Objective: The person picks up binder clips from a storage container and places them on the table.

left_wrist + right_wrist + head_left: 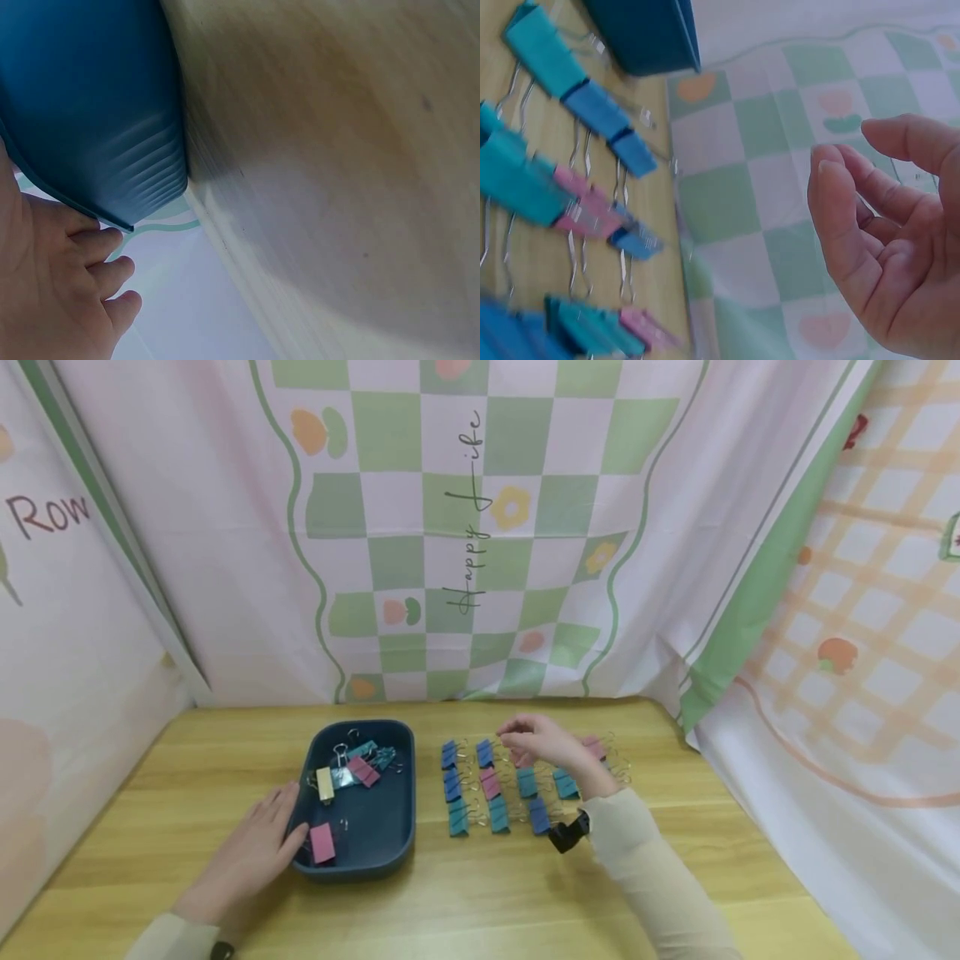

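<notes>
Pink, teal and cream binder clips (363, 771) are held loose in a dark blue rectangular plastic tray (381, 831), its side touched by the left hand (251, 843), fingers extended. "Happy Life" is printed on the green-and-white checked cloth (457, 527). Beside the tray, blue, teal and pink clips (490, 783) are ranged in rows, handles pointed right, long axes running away. Nothing is gripped by the right hand (546, 747), its thumb narrowly parted from bent fingers.

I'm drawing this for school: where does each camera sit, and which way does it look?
Head: on the head, looking forward and down at the tray, clips and table; left fingers, right fingers and both sleeves show.
Left wrist: on that wrist, looking past the tray's outer wall along the table; left palm and fingers show.
Right wrist: on that wrist, looking over clips toward the curtain; right palm and fingers show.
Head and right wrist share clips, tray and curtain.
</notes>
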### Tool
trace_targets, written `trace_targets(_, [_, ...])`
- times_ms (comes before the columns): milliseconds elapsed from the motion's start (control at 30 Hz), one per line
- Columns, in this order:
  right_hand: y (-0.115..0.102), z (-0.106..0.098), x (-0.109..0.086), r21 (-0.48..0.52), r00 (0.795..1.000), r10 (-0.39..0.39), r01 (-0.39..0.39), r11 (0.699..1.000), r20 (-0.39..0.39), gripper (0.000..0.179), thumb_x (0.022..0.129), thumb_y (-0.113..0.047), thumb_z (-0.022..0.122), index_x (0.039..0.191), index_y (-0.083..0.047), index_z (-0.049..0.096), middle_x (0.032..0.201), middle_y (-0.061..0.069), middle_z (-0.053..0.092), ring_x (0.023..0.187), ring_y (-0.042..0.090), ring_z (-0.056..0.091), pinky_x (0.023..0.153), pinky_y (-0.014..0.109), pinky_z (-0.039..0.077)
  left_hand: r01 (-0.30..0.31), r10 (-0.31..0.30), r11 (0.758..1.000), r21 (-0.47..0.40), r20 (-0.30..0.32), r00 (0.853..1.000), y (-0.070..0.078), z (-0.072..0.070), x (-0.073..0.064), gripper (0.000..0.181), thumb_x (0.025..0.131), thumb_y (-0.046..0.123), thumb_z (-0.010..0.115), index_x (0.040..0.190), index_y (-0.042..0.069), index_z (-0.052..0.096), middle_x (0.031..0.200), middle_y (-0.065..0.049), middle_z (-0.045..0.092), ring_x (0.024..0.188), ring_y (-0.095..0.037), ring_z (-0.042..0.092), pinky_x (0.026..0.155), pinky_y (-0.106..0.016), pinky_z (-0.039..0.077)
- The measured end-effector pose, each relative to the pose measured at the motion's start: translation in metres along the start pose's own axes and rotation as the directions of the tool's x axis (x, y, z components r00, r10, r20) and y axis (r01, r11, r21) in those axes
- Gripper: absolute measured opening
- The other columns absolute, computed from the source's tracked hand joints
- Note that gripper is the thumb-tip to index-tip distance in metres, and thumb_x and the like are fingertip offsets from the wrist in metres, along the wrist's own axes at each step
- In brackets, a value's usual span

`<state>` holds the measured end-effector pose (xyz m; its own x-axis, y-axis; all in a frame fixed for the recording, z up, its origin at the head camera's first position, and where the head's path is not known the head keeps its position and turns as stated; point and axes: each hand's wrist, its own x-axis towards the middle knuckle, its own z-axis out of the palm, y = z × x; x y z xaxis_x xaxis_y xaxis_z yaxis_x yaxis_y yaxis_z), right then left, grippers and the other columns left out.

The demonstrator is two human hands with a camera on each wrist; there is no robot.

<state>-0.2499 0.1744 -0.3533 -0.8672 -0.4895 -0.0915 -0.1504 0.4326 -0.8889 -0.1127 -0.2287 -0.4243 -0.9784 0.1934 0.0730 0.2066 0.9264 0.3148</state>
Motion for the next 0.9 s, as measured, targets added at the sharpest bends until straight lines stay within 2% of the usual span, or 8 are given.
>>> trace_targets(133, [-0.015,0.011,0.007,-0.022,0.999,-0.019,0.020,1.000,0.030,0.028,0.094,-0.019,0.054,0.116,-0.001,0.056,0.094,0.012,0.058,0.080,0.038,0.058,0.062,0.039,0.053,0.001,-0.001,1.000,0.004,0.003,1.000,0.000,-0.001,0.000,0.066,0.097,0.035,0.040,0.140,-0.012,0.022,0.143,-0.030,0.022,0.129,-0.047,0.021,0.104,-0.058,0.018])
trace_targets(200, [-0.022,0.018,0.011,-0.034,0.998,-0.037,0.039,0.999,0.041,0.026,0.094,-0.017,0.054,0.114,-0.001,0.057,0.096,0.014,0.057,0.078,0.036,0.059,0.061,0.037,0.053,0.000,0.000,1.000,0.004,0.004,1.000,0.000,-0.001,0.000,0.066,0.097,0.035,0.040,0.140,-0.012,0.022,0.143,-0.030,0.022,0.129,-0.047,0.020,0.104,-0.058,0.018])
trace_targets(333, [-0.032,0.031,0.021,-0.055,0.994,-0.086,0.089,0.995,0.061,0.024,0.093,-0.014,0.054,0.113,0.000,0.057,0.097,0.017,0.056,0.072,0.023,0.060,0.061,0.034,0.054,-0.004,0.004,1.000,0.007,0.003,1.000,-0.001,-0.001,0.001,0.066,0.098,0.035,0.040,0.140,-0.012,0.022,0.143,-0.029,0.023,0.130,-0.046,0.021,0.104,-0.058,0.018])
trace_targets(433, [-0.037,0.040,0.030,-0.052,0.993,-0.096,0.100,0.994,0.075,0.023,0.094,-0.014,0.054,0.113,-0.001,0.057,0.096,0.015,0.057,0.071,0.021,0.060,0.060,0.034,0.054,-0.007,0.007,1.000,0.008,-0.002,1.000,-0.001,0.000,0.001,0.065,0.098,0.035,0.040,0.140,-0.011,0.022,0.143,-0.029,0.023,0.130,-0.046,0.021,0.104,-0.057,0.018])
trace_targets(700, [-0.049,0.068,0.051,-0.035,0.991,-0.104,0.108,0.994,0.085,0.024,0.092,-0.012,0.056,0.111,0.001,0.058,0.091,0.012,0.058,0.074,0.029,0.061,0.061,0.038,0.055,-0.002,0.002,1.000,0.001,-0.002,1.000,-0.004,0.002,0.003,0.065,0.098,0.034,0.041,0.140,-0.011,0.021,0.144,-0.029,0.022,0.130,-0.046,0.019,0.104,-0.057,0.016])
trace_targets(900, [-0.056,0.093,0.065,0.004,0.985,-0.120,0.121,0.993,0.126,0.024,0.092,-0.012,0.056,0.111,0.002,0.058,0.088,0.014,0.057,0.073,0.031,0.061,0.061,0.039,0.055,-0.008,0.008,1.000,0.008,-0.006,1.000,-0.003,0.002,0.002,0.065,0.097,0.034,0.041,0.140,-0.011,0.022,0.143,-0.029,0.023,0.130,-0.046,0.020,0.104,-0.057,0.017])
